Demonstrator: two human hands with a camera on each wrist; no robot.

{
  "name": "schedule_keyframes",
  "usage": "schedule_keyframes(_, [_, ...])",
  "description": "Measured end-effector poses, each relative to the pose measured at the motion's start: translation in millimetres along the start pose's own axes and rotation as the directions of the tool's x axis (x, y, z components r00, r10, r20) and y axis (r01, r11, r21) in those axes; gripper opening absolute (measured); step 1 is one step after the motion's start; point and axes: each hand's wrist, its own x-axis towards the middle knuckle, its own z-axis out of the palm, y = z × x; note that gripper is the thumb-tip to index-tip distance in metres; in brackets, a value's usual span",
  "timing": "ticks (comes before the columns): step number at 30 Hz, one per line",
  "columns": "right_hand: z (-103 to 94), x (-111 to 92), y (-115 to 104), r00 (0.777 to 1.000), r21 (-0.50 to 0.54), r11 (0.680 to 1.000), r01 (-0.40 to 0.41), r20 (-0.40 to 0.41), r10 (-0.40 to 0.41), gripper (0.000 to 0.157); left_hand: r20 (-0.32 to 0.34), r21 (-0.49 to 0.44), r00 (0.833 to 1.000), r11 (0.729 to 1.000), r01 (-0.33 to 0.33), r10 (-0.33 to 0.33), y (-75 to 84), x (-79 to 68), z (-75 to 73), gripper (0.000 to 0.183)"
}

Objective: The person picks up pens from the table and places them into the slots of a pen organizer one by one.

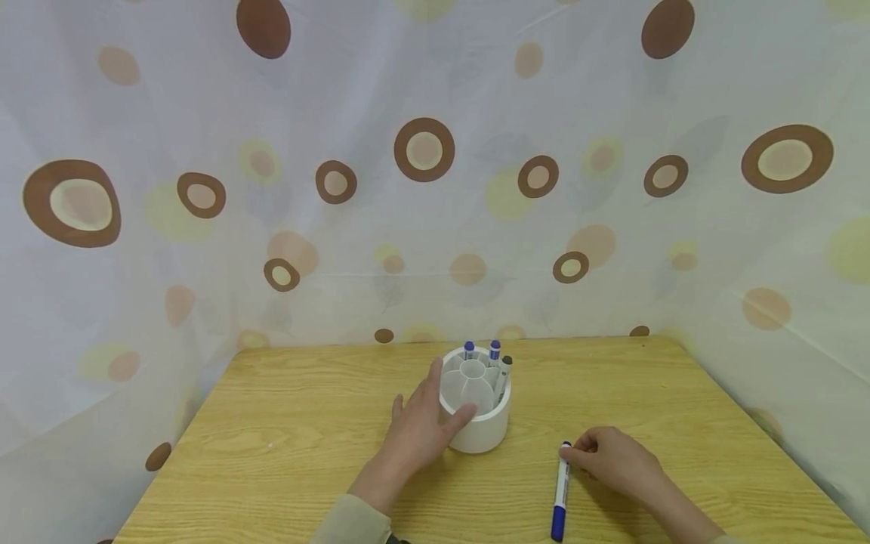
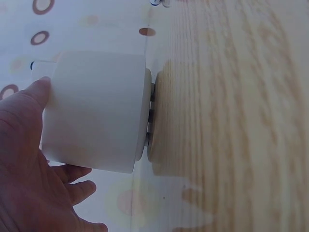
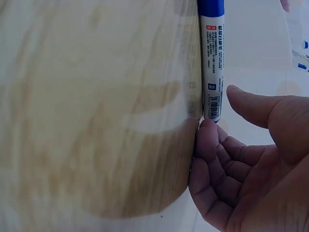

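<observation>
A white round pen holder (image 1: 479,434) with divided compartments stands on the table. Two blue-ended markers (image 1: 495,353) and one black-ended marker (image 1: 504,378) stand in its back and right slots. My left hand (image 1: 418,427) holds the holder from the left, thumb at the front and fingers along its side. In the left wrist view its plain wall (image 2: 96,111) fills the space beside the thumb. To the right, a white marker (image 1: 562,483) with a blue cap lies lengthwise on the table. My right hand (image 1: 618,461) touches its far end with bent fingertips (image 3: 207,137), the thumb slightly off the barrel.
The wood-grain table (image 1: 285,446) runs back to a patterned curtain (image 1: 421,249), which also hangs along both sides. The holder stands near the middle of the table, left of the loose marker.
</observation>
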Motion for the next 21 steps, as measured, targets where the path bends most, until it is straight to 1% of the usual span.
schedule_keyframes(10, [2.5,5.1,2.1,1.000,-0.036,0.999,-0.006,-0.010,0.006,0.036,0.001,0.005,1.000,1.000,0.000,0.000,0.3,-0.1,0.2,0.100])
schedule_keyframes(21, [4.8,9.2,0.6,1.000,-0.040,0.999,-0.019,-0.024,0.018,0.037,0.001,-0.002,1.000,1.000,0.005,-0.005,0.4,-1.0,0.8,0.100])
